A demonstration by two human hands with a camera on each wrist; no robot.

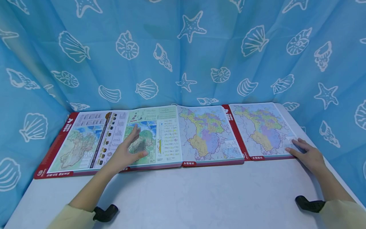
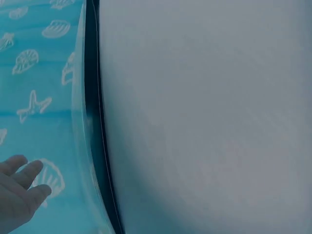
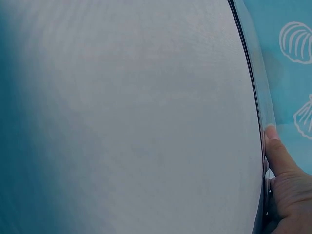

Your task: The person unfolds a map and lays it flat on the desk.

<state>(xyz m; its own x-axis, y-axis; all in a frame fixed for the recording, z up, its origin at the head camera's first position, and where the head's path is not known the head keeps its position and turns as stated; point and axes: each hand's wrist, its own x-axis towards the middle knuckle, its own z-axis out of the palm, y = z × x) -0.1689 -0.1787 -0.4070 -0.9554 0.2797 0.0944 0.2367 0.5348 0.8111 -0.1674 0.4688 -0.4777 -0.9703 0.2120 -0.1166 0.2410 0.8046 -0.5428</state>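
A blue curtain (image 1: 171,35) printed with white shells and starfish hangs around the scene in the head view, from nine o'clock over twelve to three. Below it, a white table (image 1: 211,194) spreads toward six o'clock. Flat maps with red edging lie in a row along its far side: a left map (image 1: 77,146) between eight and nine, a chart page (image 1: 168,140) just below the centre, a middle map (image 1: 204,136) toward four, and a right map (image 1: 261,127) between three and four. The left hand (image 1: 125,154) is over the chart page at eight o'clock, fingers apart and thumb spread, holding nothing; contact cannot be told. The right hand (image 1: 310,156), between three and four, lies at the right map's near corner, its thumb over the printed face, fingers loosely bent and apart from the thumb. Pale sleeves (image 1: 341,214) cover the forearms, with black wrist pieces (image 1: 105,213) jutting inward.
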